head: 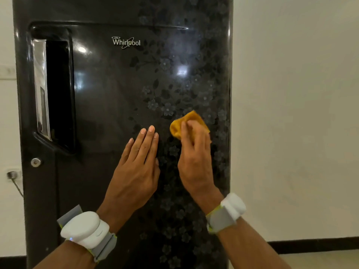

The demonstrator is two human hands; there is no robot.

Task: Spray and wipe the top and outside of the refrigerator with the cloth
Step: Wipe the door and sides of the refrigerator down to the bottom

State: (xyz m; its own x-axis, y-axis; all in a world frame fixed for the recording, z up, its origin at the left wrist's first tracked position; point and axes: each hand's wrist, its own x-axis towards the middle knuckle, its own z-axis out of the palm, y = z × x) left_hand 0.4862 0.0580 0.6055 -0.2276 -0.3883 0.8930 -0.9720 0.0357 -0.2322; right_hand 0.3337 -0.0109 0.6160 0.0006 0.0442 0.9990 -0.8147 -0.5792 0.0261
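Note:
A glossy black refrigerator [108,90] with a faint flower pattern fills the middle of the head view. Its recessed handle [52,88] is at the upper left of the door. My right hand [195,158] grips a bunched yellow cloth [177,129] and holds it against the door's right half. My left hand [138,167] lies flat on the door just left of the cloth, fingers straight and together. No spray bottle is in view.
A white wall [295,113] runs to the right of the refrigerator with a dark skirting strip [310,244] along the floor. At the left, a wall socket with a plug and cable [13,176] sits beside the fridge. A round lock [36,162] is below the handle.

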